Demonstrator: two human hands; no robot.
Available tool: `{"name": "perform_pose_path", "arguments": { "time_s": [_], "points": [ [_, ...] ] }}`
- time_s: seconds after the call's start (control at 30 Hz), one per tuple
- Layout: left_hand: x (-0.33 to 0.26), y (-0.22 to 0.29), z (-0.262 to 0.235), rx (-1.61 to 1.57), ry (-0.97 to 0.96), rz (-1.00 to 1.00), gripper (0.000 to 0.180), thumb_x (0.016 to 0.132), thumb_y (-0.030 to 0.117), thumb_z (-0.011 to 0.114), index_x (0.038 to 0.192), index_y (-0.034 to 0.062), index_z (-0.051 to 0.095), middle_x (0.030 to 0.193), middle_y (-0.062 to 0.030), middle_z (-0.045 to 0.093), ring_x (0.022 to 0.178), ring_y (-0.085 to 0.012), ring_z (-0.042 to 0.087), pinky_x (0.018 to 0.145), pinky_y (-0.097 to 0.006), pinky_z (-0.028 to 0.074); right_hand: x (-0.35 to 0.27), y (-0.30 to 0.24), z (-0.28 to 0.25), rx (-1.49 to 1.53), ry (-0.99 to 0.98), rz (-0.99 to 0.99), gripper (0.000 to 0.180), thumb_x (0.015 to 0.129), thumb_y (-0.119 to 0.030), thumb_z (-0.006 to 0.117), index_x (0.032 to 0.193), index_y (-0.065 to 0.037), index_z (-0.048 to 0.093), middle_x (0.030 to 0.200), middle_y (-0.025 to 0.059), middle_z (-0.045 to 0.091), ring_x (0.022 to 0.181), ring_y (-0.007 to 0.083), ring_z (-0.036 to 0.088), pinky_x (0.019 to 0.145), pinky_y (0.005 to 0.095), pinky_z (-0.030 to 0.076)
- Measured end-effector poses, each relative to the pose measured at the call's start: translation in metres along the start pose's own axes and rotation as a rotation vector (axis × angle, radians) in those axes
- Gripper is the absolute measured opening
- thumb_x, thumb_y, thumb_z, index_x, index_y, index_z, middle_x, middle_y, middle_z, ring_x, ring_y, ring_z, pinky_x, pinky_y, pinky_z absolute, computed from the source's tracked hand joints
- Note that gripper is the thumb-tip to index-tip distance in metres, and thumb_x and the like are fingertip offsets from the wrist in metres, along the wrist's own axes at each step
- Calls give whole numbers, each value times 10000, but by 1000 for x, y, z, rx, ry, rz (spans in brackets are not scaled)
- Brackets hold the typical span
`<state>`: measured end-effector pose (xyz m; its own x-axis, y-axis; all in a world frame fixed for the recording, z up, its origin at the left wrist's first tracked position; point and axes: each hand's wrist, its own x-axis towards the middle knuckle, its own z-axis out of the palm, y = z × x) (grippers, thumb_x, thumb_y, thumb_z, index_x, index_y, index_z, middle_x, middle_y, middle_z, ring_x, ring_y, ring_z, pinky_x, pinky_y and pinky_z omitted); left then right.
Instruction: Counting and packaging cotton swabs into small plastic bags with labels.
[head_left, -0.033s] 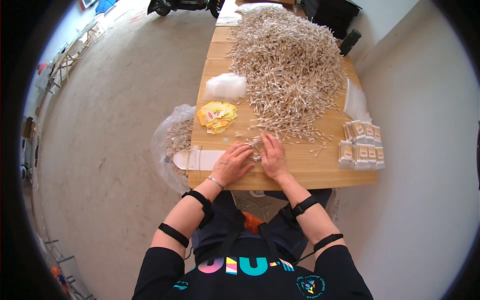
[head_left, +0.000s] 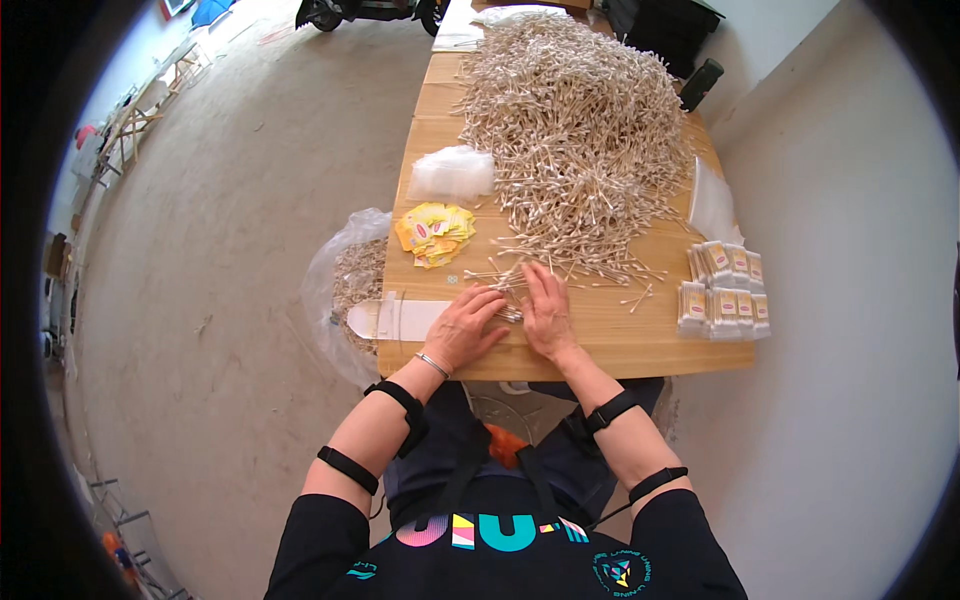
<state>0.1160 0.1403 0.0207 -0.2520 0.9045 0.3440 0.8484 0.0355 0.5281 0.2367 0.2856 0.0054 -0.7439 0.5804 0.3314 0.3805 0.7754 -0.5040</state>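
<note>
Head | wooden table (head_left: 640, 340) (swabs (head_left: 575, 130) heaped) | floor (head_left: 230, 260), pale wall (head_left: 840, 250) | left hand (head_left: 466, 328), right hand (head_left: 547, 312) touching swabs, grip unclear

Black two-wheeler (head_left: 368, 9) standing on a grey floor (head_left: 230, 250), dark cylindrical bottle (head_left: 702, 86) standing near a black bag (head_left: 665, 32), pale wall (head_left: 850, 230) rising alongside

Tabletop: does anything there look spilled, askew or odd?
Two things, mildly. A few loose cotton swabs lie apart from the main pile, as if strayed, on the right side of the tabletop. The white strip beside the left hand juts past the table's left edge. No damage is visible.
</note>
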Motion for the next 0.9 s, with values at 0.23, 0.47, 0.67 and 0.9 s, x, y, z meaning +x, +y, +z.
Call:
{"name": "perform_pose_path", "arguments": {
  "time_s": [0.23,0.47,0.67,0.9],
  "points": [
    [4,2,-2,-15,12,26,400,790,254,689,1118,48,586,1189,-102,557,1179,-293,482,1033,-388,381,32,49,-15,-325,-21,-2,432,829,-137,560,1259,-99,531,1313,74,492,1218,293,399,1062,442,284],
    [-2,-2,-5,-25,53,39,386,755,204,720,1088,56,592,1105,-100,588,1098,-284,537,1015,-396,407,22,-13,-16,-82,-136,-238,264,812,-215,627,1071,-179,667,1183,18,581,1176,253,435,1021,402,330],
    [1,-1,-1,-53,65,48,356,750,197,720,1053,58,595,1075,-101,593,1054,-274,557,1029,-411,396,42,29,-15,-351,127,42,221,794,-193,650,1008,-148,682,1089,41,588,1091,259,473,960,403,383],
    [-2,-3,-2,-39,72,24,349,759,212,713,1044,57,583,1049,-102,592,1045,-275,560,1035,-410,390,41,1,-6,-137,8,-116,174,776,-209,676,935,-139,683,1060,29,579,1044,243,480,911,408,394]
  ]
}}
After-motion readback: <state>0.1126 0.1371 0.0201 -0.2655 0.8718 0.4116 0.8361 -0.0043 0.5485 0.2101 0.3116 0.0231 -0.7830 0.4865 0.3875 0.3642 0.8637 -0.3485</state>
